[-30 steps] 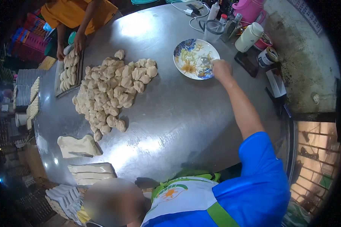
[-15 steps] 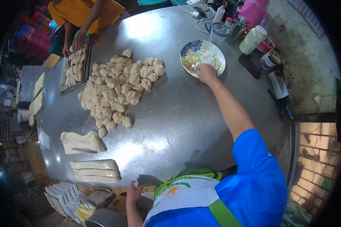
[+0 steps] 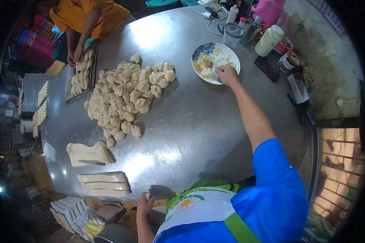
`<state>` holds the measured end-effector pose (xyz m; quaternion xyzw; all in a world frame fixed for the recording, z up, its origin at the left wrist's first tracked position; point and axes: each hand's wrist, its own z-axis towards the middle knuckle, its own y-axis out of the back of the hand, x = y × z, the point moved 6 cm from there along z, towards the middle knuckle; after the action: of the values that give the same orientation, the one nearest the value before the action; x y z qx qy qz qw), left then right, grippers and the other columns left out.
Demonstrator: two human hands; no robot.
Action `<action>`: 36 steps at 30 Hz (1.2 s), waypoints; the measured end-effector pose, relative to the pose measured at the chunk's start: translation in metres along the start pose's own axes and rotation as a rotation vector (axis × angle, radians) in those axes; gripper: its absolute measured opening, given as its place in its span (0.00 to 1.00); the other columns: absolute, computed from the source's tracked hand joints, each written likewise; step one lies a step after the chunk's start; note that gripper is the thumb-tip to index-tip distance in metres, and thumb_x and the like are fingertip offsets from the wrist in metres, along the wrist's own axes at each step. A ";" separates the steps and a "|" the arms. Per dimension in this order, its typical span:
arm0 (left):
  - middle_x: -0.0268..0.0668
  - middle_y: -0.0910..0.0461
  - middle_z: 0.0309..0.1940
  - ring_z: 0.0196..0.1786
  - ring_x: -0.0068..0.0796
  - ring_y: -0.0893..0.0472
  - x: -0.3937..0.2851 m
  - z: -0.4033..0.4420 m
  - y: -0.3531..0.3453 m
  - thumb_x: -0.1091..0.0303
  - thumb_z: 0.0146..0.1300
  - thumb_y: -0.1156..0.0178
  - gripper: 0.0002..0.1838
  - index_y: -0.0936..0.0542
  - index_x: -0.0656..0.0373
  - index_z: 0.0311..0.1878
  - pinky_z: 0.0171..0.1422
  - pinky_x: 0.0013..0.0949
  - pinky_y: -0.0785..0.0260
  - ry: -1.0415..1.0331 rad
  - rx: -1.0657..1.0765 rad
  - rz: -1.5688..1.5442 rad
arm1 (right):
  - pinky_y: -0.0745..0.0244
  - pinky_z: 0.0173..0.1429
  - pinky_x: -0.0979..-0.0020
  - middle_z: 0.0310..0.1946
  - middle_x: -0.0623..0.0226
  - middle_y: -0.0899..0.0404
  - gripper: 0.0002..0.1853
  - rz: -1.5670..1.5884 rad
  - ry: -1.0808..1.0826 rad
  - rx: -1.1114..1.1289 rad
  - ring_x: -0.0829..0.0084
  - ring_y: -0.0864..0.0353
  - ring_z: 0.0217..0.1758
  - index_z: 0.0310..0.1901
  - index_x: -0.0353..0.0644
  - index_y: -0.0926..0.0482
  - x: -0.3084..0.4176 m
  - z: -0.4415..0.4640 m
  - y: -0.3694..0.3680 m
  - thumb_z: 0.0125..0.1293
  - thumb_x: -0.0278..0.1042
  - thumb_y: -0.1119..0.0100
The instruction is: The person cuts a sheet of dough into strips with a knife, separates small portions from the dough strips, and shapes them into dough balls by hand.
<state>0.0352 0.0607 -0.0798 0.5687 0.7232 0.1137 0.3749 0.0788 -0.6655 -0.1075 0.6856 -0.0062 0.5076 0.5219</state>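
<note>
A white plate with a blue floral rim (image 3: 203, 51) lies on the metal table, with yellowish food (image 3: 202, 64) spread over it. My right hand (image 3: 228, 75) is closed over the plate's near right side, gripping a spoon (image 3: 213, 67) whose bowl is in the food. Down at the table's front edge, my left hand (image 3: 144, 205) is closed round a small pale lump (image 3: 147, 196); its kind cannot be made out. To the left of that hand lie long dough strips (image 3: 105, 185) and a flat dough slab (image 3: 89, 154) with a thin blade-like tool (image 3: 91, 162) on it.
A large heap of dough pieces (image 3: 125, 89) covers the table's middle left. Beyond it, a person in orange (image 3: 91, 18) handles dough rolls (image 3: 81, 77) on a tray (image 3: 94, 67). Bottles, a clear pitcher (image 3: 232, 34), a pink jug (image 3: 268, 12) and a cream tumbler (image 3: 269, 41) line the right wall.
My right hand has shifted slightly right over the plate, and the spoon has moved within the food. The other person's hands have moved a little along the tray. My left hand stays nearly still.
</note>
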 end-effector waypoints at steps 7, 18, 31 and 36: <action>0.48 0.18 0.34 0.34 0.38 0.18 -0.004 0.010 -0.006 0.63 0.59 0.31 0.19 0.24 0.61 0.49 0.40 0.40 0.26 -0.055 0.005 0.068 | 0.23 0.50 0.60 0.38 0.53 0.14 0.15 -0.119 -0.025 -0.006 0.52 0.15 0.44 0.42 0.42 0.13 0.035 -0.022 0.049 0.63 0.44 0.39; 0.49 0.19 0.35 0.39 0.42 0.18 -0.108 0.022 0.003 0.62 0.62 0.33 0.18 0.26 0.62 0.49 0.44 0.39 0.27 -0.327 0.023 -0.027 | 0.31 0.31 0.73 0.24 0.64 0.18 0.07 0.094 0.524 0.499 0.76 0.22 0.25 0.37 0.36 0.14 0.280 -0.144 0.173 0.59 0.30 0.30; 0.50 0.29 0.63 0.69 0.51 0.29 -0.332 -0.133 0.012 0.39 0.76 0.63 0.28 0.26 0.54 0.53 0.71 0.58 0.33 -0.227 1.294 -1.736 | 0.34 0.18 0.81 0.23 0.74 0.22 0.07 0.209 1.131 0.955 0.85 0.27 0.19 0.39 0.45 0.13 0.470 -0.289 0.247 0.61 0.36 0.31; 0.50 0.30 0.65 0.70 0.51 0.30 -0.339 -0.150 0.022 0.37 0.75 0.65 0.30 0.26 0.53 0.52 0.72 0.58 0.35 -0.222 1.343 -1.735 | 0.34 0.19 0.81 0.24 0.75 0.22 0.06 0.133 1.248 0.863 0.84 0.27 0.19 0.37 0.47 0.13 0.471 -0.283 0.253 0.59 0.35 0.30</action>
<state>-0.0249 -0.2002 0.1771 -0.0372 0.7538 -0.6560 0.0050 -0.0246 -0.3312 0.3859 0.4128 0.4477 0.7889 0.0825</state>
